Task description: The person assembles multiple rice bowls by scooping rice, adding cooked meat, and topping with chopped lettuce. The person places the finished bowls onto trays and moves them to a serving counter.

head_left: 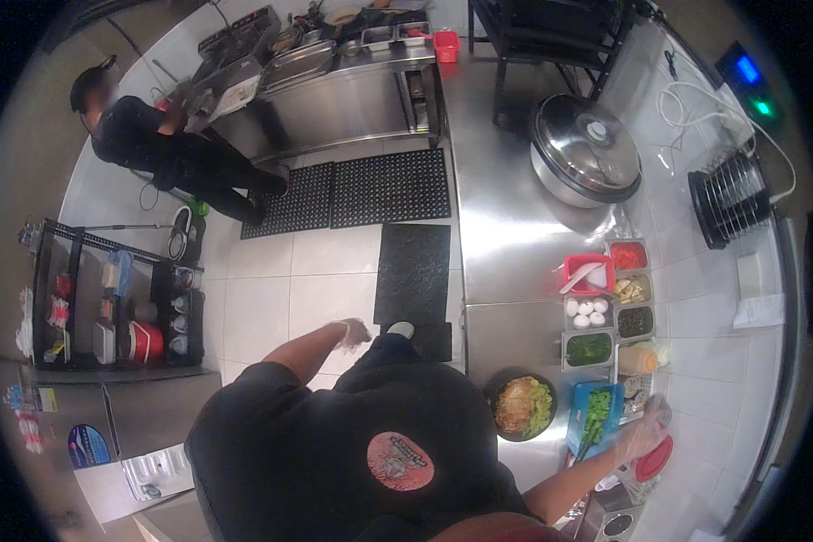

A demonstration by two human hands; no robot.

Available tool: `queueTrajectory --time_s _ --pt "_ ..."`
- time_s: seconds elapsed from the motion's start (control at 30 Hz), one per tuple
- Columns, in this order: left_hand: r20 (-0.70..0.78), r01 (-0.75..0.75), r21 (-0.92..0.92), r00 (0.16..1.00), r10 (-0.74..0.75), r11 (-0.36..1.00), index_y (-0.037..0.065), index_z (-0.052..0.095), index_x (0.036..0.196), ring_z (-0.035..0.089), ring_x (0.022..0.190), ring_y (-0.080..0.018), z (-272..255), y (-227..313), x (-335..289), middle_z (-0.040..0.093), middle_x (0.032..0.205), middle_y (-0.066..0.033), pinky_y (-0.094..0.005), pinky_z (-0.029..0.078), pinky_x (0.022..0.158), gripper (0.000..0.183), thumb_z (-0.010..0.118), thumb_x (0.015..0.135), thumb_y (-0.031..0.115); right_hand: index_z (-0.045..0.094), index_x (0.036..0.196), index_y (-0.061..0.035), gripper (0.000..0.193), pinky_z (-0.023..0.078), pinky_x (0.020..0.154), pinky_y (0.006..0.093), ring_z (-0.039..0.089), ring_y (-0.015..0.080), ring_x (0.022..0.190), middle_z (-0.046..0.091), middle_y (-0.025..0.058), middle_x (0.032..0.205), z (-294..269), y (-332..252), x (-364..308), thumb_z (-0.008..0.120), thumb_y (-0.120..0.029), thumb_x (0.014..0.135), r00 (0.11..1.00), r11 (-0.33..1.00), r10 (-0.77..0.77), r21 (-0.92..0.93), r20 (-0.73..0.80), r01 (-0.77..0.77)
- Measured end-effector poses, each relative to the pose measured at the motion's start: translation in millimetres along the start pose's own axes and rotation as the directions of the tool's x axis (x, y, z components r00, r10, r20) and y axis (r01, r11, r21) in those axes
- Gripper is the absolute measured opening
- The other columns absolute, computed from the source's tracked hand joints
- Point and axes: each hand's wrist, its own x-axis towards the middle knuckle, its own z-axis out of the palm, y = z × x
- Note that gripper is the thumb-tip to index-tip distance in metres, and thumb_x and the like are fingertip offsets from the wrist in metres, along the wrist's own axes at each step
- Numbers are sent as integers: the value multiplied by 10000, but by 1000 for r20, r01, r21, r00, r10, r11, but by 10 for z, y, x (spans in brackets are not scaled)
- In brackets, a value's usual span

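Note:
My left hand (350, 334), in a clear plastic glove, hangs over the floor beside my body, fingers loosely extended and holding nothing. My right hand (640, 443), also gloved, reaches to the wall side of the steel counter. Its fingers curl at a clear, shiny object (664, 416) whose kind I cannot make out. Just below that hand lies a round red lid (653, 459). A blue container of green leafy herbs (596, 414) stands to its left. Further left, a black bowl (521, 404) holds brownish food and chopped greens.
Along the steel counter (497, 244) stand a tray of eggs (587, 313), chopped greens (589, 350), a red tub with a white scoop (587, 275) and a large lidded pot (587, 149). A co-worker (144, 135) stands at the far-left counter. Black mats (388, 190) cover part of the floor.

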Motion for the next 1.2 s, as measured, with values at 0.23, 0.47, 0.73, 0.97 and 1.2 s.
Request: queueTrajectory --time_s 0.23,0.47,0.73,0.97,1.2 --pt "60 -173 102 984 167 980 -7 684 1093 675 656 -284 -817 196 296 694 894 -172 -453 592 568 374 579 969 329 583 1352 11 565 536 946 359 651 247 1105 671 115 1215 -908 -268 -843 735 -294 901 814 382 570 841 113 -384" --pt "71 -225 -457 955 288 860 29 620 1249 652 763 -255 -1400 -508 747 665 1027 -130 -421 591 677 363 618 996 289 586 1318 -15 591 512 987 402 650 282 1129 672 141 1237 -1783 -1403 -1446 784 -332 860 934 735 342 592 99 -332" --pt "54 50 -373 998 -32 926 110 633 1171 636 824 -231 -1267 -1113 258 680 984 -102 -404 512 746 387 666 929 410 613 1175 -36 568 520 896 470 650 401 1058 681 209 1113 -1542 -1955 -2052 833 -372 774 949 933 130 287 288 -215" --pt "74 -16 -348 996 45 937 149 638 1191 637 804 -249 -1342 -1975 476 684 954 -107 -397 511 701 363 688 922 387 628 1214 -64 561 517 925 480 651 386 1093 692 197 1126 -1374 -1938 -2222 841 -295 749 929 957 210 128 305 -259" --pt "48 -21 -456 998 48 890 124 643 1201 649 832 -232 -1474 -1615 368 677 993 -94 -396 497 768 362 629 947 382 650 1169 -73 530 520 930 464 650 389 1101 693 197 1123 -1268 -1947 -2341 862 -258 719 907 947 270 82 322 -311"
